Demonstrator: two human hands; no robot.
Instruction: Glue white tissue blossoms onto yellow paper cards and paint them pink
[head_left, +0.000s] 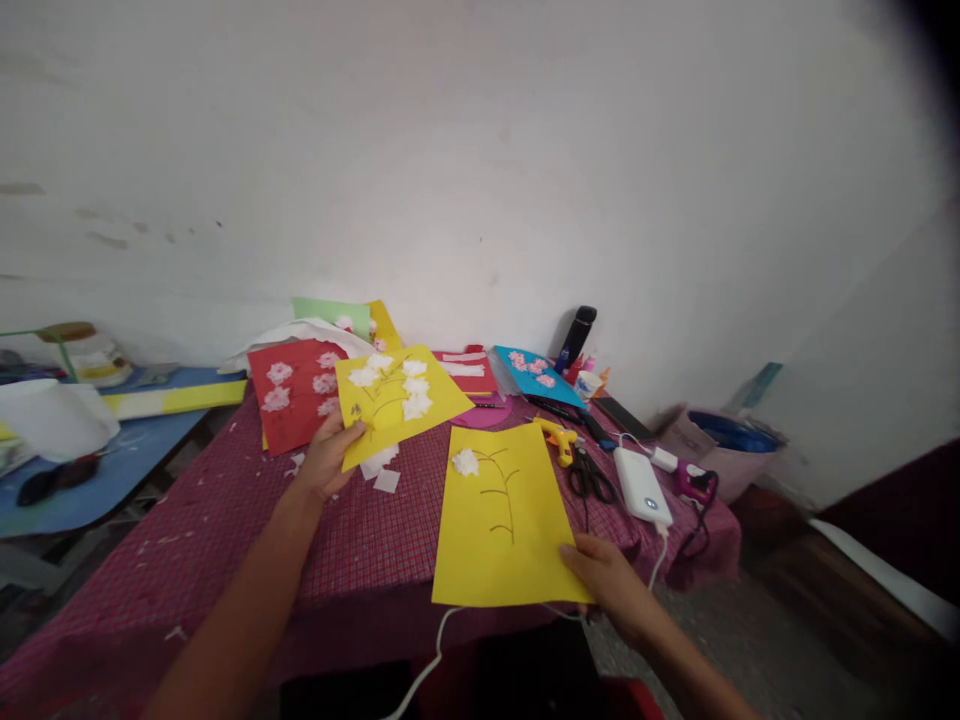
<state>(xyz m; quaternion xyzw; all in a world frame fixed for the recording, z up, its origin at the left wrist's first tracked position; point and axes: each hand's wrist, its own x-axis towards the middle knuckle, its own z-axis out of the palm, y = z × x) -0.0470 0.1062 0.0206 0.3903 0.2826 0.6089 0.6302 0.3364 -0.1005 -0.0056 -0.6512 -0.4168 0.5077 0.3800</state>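
Above a counter (360, 545) spread with a purple checked cloth, a person's two bare hands each hold a yellow card. The left hand (330, 456) has its grip clamped on the lower left edge of the left card (442, 402), thumb on the face; this card is tilted and bears a drawn branch with several white paper blooms. The right hand (606, 577) has its grip closed on the lower right edge of the right card (495, 515), which reaches out past the counter's front edge and shows a drawn stem with side twigs and one white bloom at its upper left. Behind the left card lies a red card (296, 400) with pink blooms, partly covered from this view; white paper squares (386, 481) lie just below the left card. Farther back, a blue card (536, 375) carries pink blooms, near a dark bottle (579, 332) by the wall (480, 200). Right of the right card are a yellow glue gun (559, 438), black scissors (590, 478) and a white power bank (641, 485) with a cable plugged in.
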